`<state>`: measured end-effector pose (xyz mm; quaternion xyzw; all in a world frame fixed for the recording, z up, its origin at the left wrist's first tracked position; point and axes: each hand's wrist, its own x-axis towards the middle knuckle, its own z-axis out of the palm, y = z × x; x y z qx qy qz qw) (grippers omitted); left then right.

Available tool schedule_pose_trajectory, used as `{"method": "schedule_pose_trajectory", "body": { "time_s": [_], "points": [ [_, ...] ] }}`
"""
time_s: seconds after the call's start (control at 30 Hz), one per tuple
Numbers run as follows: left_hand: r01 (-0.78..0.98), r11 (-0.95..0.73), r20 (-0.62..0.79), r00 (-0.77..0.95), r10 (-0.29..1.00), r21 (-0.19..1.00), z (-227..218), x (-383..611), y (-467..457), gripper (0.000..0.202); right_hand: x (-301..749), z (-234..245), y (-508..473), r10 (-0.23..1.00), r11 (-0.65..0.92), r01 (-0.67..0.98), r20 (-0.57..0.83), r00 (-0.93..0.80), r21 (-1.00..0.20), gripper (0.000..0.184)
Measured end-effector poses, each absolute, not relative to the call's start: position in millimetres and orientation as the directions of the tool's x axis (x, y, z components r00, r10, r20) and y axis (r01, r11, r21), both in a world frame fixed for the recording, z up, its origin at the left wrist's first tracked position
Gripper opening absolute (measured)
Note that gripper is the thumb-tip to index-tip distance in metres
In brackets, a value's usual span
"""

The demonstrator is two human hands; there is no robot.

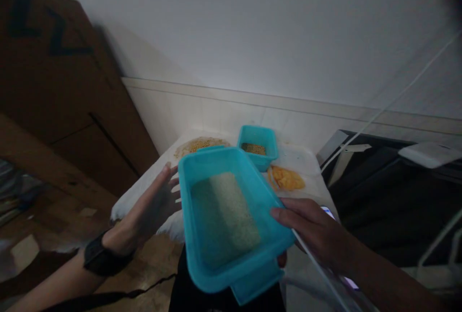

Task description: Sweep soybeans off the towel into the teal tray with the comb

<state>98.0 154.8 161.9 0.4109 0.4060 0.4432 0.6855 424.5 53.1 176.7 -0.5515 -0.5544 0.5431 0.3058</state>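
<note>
A turquoise plastic food container (254,184) is held tilted above the front of a white-covered table. Pale grains that look like rice (227,211) cover part of its bottom. My right hand (317,225) grips its right wall, thumb on the rim and other fingers partly hidden below. Beside the left wall is my left hand (159,201), open with fingers spread; whether the fingertips touch the wall I cannot tell. Behind it stands a smaller turquoise container (270,135) with brownish-green grains (254,148).
A heap of yellowish beans or grains (202,144) lies at the table's back left. Orange-yellow pieces in a clear bag (287,179) lie right of the small container. A phone (328,212) is partly behind my right hand. A white cord (397,95) crosses the right side.
</note>
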Motion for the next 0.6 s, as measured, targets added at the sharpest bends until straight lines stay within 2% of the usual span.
{"method": "schedule_pose_trajectory", "body": {
  "time_s": [0.07,0.17,0.27,0.4,0.5,0.6],
  "points": [
    [-0.352,0.269,-0.239,0.127,0.963,0.896,155.6,67.8,122.2,0.056,383.0,187.3,73.5,0.924,-0.148,0.251,-0.224,-0.311,-0.957,0.055],
    [-0.438,0.320,-0.343,0.029,0.939,0.840,154.2,39.0,80.6,0.055,337.2,190.9,80.5,0.927,-0.021,0.324,-0.140,-0.348,-0.946,0.050],
    [-0.476,0.333,-0.349,0.058,0.935,0.814,162.5,27.1,51.9,0.061,310.4,180.4,75.5,0.914,0.100,0.387,-0.069,-0.400,-0.917,0.046],
    [-0.430,0.356,-0.382,0.026,0.924,0.830,170.1,16.4,34.2,0.049,294.1,163.3,72.2,0.897,0.247,0.452,0.026,-0.440,-0.857,0.049],
    [-0.440,0.335,-0.413,-0.093,0.906,0.833,163.8,4.7,26.7,0.051,301.3,157.8,76.9,0.908,0.236,0.434,0.038,-0.418,-0.870,0.056],
    [-0.442,0.331,-0.434,-0.156,0.887,0.834,146.4,-10.6,12.6,0.065,328.8,155.3,84.2,0.936,0.102,0.399,-0.047,-0.348,-0.911,0.072]
  ]
}}
